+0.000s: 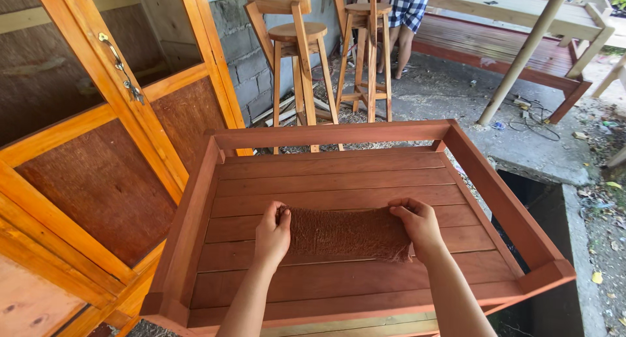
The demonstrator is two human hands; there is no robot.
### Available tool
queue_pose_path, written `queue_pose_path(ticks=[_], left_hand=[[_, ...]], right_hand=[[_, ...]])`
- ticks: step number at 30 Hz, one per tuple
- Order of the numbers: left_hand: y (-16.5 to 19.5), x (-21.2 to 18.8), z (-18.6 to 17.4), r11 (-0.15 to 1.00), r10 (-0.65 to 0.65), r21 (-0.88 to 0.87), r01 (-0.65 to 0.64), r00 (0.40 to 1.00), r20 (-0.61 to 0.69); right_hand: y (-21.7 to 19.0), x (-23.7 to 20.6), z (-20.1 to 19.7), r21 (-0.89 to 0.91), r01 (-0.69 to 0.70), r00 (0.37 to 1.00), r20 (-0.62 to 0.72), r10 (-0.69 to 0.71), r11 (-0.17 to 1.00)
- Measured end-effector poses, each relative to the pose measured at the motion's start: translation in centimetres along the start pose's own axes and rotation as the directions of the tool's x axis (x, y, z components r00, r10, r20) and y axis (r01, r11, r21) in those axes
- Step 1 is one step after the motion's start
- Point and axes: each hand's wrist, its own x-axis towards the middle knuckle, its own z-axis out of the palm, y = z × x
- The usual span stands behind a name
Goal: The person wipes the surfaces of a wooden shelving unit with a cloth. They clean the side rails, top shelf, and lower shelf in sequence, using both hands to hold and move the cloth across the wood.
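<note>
Tray: a reddish-brown wooden tray (195, 206) of slatted boards with raised side rails on the left, far and right edges; the only thing lying in it is a brown cloth.
Cloth: a coarse, fibrous brown cloth (349, 232), rust-coloured, lies flat on the middle slats, roughly centred between the side rails.
Cloth axis: its long side runs left to right, along the slats; its ends point toward the two side rails, and the lower right edge looks frayed.
Left hand: the left hand (272, 231) grips the left end of the cloth, fingers curled over its edge and clenched on it.
Right hand: the right hand (417, 225) holds the right end, fingers bent over the top corner and grasping it, so the cloth is stretched between both hands.
Cabinet: an orange-stained wooden cabinet (98, 174) with darker brown panels stands just left of the tray; a small metal latch (120, 66) sits on its frame.
Stools: two tall wooden stools (303, 56) stand beyond the tray by a grey block wall.
Other person: a person in a blue-and-white checked garment (409, 7) is behind the far stool, only partly in view.
Labels: no packages or signs can be made out.
</note>
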Motion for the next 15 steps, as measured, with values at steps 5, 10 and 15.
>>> queue_pose_path(ticks=[5,10,15], left_hand=[[-1.6,1.9,1.7,0.982,0.187,0.049,-0.182,0.969,-0.158],[-3.7,1.3,2.8,0.982,0.116,0.175,-0.075,0.964,-0.238],[-4.3,-1.2,4.9,0.939,0.274,0.261,-0.223,0.945,-0.178]], right_hand=[[1.0,1.3,0.1,-0.152,0.005,1.0,-0.026,-0.009,0.988],[1.9,0.7,-0.4,-0.501,0.003,0.995,-0.083,-0.051,0.866],[0.9,-1.0,0.2,-0.838,-0.121,0.991,-0.128,0.024,0.532]])
